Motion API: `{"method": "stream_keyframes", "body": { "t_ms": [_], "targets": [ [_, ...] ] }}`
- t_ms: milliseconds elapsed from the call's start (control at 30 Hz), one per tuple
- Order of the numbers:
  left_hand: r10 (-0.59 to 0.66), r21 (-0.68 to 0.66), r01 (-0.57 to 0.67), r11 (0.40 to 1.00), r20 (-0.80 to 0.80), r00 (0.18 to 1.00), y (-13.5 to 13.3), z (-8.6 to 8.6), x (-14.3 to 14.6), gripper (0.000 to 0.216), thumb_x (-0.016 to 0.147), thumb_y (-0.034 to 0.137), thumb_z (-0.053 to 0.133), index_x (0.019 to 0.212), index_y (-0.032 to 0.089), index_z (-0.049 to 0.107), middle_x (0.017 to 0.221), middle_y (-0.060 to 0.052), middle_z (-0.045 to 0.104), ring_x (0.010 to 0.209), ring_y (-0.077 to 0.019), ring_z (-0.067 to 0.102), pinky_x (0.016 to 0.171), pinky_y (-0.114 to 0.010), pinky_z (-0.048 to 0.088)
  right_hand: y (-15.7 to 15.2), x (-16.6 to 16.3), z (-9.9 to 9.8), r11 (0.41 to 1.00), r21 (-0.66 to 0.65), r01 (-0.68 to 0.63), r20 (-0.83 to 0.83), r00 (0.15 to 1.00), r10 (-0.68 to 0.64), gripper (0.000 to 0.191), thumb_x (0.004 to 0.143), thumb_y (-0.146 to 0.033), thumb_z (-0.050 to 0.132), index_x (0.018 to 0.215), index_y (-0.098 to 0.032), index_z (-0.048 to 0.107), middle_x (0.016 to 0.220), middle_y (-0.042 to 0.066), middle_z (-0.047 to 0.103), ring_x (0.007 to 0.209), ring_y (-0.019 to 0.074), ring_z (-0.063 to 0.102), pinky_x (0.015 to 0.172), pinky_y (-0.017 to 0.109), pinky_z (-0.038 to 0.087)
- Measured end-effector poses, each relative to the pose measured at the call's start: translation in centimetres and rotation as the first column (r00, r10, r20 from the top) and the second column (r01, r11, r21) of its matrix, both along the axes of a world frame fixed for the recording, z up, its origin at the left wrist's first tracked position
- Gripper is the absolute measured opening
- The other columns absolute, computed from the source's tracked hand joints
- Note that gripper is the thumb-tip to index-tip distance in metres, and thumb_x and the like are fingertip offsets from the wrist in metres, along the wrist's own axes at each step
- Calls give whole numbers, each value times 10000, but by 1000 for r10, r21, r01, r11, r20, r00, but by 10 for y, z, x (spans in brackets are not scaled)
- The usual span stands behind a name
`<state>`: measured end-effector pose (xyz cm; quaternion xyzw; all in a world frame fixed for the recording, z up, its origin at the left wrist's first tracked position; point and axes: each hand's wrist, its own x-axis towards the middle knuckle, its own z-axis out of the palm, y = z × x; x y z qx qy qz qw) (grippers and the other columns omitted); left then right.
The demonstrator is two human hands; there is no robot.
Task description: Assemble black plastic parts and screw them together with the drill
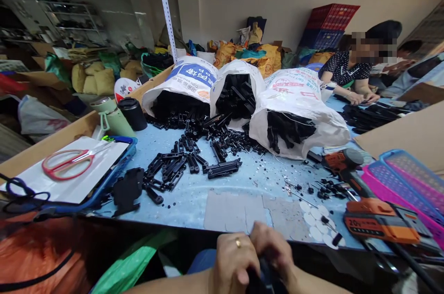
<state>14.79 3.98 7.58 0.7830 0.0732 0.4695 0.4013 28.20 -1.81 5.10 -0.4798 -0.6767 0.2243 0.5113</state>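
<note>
My left hand (235, 257), with a ring on one finger, is closed around a black plastic part (265, 275) just below the table's front edge. Pressed close beside it, my right hand (274, 247) grips the same part, and both hands hide most of its shape. On the table ahead lie a long black bracket (225, 169) and a pile of black link arms (168, 169). Small screws (243, 141) are strewn behind them. Three white woven sacks (300, 95) lie with open mouths, full of black plastic parts.
An orange cordless drill (381, 222) lies at the right, by pink and blue baskets (409, 178). Red-handled scissors (69, 164) rest on paper over a blue tray (130, 153) at left. A green bottle (113, 118) and black cup (132, 114) stand behind. Another person (357, 62) works at far right.
</note>
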Motion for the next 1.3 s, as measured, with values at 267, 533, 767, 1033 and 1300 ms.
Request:
{"method": "stream_keyframes", "body": {
  "t_ms": [267, 533, 767, 1033, 1300],
  "targets": [
    [464, 534, -227, 815, -366, 807, 72, -58, 15, 812, 778, 713, 179, 1157, 99, 551, 823, -144, 642, 744, -252, 598, 641, -345, 454, 162, 35, -18, 946, -201, 254, 459, 878, -138, 303, 921, -380, 298, 949, -182, 526, 932, 70, 581, 874, 166, 531, 798, 294, 424],
    [588, 580, -212, 786, -598, 544, 129, -84, 50, 755, 703, 735, 366, 1024, 87, 585, 831, -150, 583, 809, -283, 553, 695, -387, 449, 282, 52, -8, 853, -276, 443, 628, 755, -189, 264, 744, -347, 630, 806, -91, 617, 943, 161, 604, 944, 248, 533, 786, 325, 413],
    [662, -161, -749, 643, -375, 649, 176, -67, 17, 425, 912, 452, 313, 1104, 126, 506, 1001, -128, 594, 936, -231, 562, 809, -379, 442, 253, 39, -10, 905, -359, 226, 562, 827, 17, 345, 807, -489, 524, 924, -193, 656, 845, -2, 664, 737, 114, 588, 666, 188, 423],
    [513, -90, -614, 784, -464, 722, 126, -49, -7, 343, 920, 322, 332, 1215, 189, 447, 1120, -109, 563, 1051, -224, 528, 864, -376, 437, 307, 17, -10, 838, -272, 474, 621, 751, -224, 414, 750, -282, 623, 1096, -77, 524, 1009, 195, 608, 983, 282, 543, 805, 384, 415],
    [278, 129, -276, 953, -736, 618, 74, -60, -15, 397, 923, 249, 287, 1311, 228, 370, 1088, -107, 499, 980, -213, 517, 840, -365, 455, 277, 63, 29, 914, -135, 382, 533, 806, -258, 509, 707, -265, 639, 1191, -208, 493, 1114, 63, 553, 1004, 180, 534, 885, 303, 410]
  ]
}}
